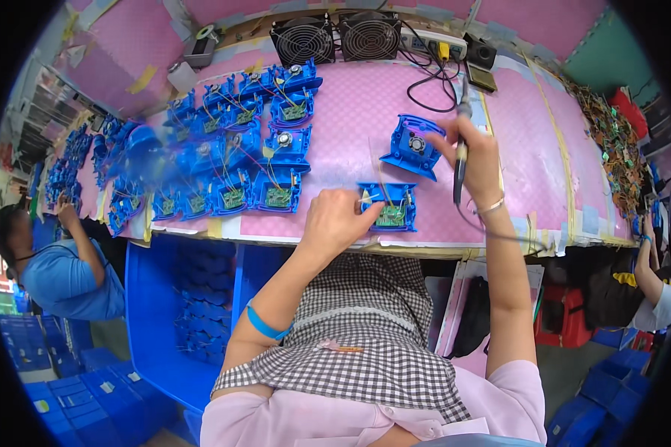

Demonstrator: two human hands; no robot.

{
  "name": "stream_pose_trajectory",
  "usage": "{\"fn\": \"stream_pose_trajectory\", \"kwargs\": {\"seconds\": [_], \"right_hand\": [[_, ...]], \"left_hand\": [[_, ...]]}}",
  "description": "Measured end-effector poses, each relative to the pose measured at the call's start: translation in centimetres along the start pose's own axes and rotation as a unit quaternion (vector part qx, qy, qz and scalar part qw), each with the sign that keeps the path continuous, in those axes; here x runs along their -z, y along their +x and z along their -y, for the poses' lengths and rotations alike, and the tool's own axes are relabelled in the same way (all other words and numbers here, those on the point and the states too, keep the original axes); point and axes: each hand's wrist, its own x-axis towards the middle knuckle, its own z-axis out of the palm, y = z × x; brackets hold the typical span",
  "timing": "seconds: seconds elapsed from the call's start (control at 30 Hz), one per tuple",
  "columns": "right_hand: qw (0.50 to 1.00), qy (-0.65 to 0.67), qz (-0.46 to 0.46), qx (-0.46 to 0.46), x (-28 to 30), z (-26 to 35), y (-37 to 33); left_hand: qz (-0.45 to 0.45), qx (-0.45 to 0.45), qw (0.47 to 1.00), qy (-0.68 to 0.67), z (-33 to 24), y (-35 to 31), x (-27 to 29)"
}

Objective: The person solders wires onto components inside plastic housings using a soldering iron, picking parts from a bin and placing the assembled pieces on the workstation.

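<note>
My left hand (334, 223) closes its thumb and fingers on the left edge of a blue plastic housing (404, 226) near the table's front edge. Inside that housing sits a green circuit board (391, 216) with thin wires, and a small white part (366, 197) shows beside my fingertips. My right hand (473, 158) grips a soldering iron (461, 175), its cord trailing from the lower end. The fingers of this hand also reach the right side of a second blue housing (408, 149), which has a round metal part (417, 144) and stands just beyond the first.
Rows of blue housings (279, 167) with boards and wires fill the table's left. Two black fans (303, 41), a power strip (432, 46) and cables line the back. A blue bin (145, 313) stands below the front edge. Co-workers sit at left (71, 272) and right (652, 290).
</note>
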Motion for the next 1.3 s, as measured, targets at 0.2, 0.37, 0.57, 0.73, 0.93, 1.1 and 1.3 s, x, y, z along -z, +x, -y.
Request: {"fn": "stream_pose_trajectory", "kwargs": {"seconds": [0.2,0.37,0.57,0.73,0.93,1.1,1.3], "right_hand": [[0.995,0.034,0.085,0.035,-1.2,-2.0,-4.6],[0.982,0.124,0.113,0.081,-1.4,0.3,-4.2],[0.990,0.096,-0.050,0.092,1.2,0.5,-8.0],[0.960,0.236,-0.096,-0.118,1.7,2.5,-9.2],[0.882,0.385,-0.056,-0.266,0.6,3.0,-9.5],[0.905,0.352,-0.043,-0.237,-0.1,3.0,-9.4],[0.900,0.359,-0.048,-0.242,-0.9,2.4,-9.6]], "left_hand": [[-0.061,-0.018,0.997,-0.041,-0.1,-2.6,1.2],[-0.071,-0.024,0.997,-0.029,-0.1,-1.4,-0.4],[-0.087,0.090,0.926,-0.356,-1.0,-1.5,4.5],[0.092,0.089,0.804,-0.581,-0.1,1.0,6.0],[-0.091,-0.117,0.987,-0.065,-2.8,2.6,2.0],[-0.098,-0.092,0.987,-0.091,-2.8,3.6,1.2],[-0.091,-0.081,0.986,-0.113,-2.9,3.7,1.2]]}}
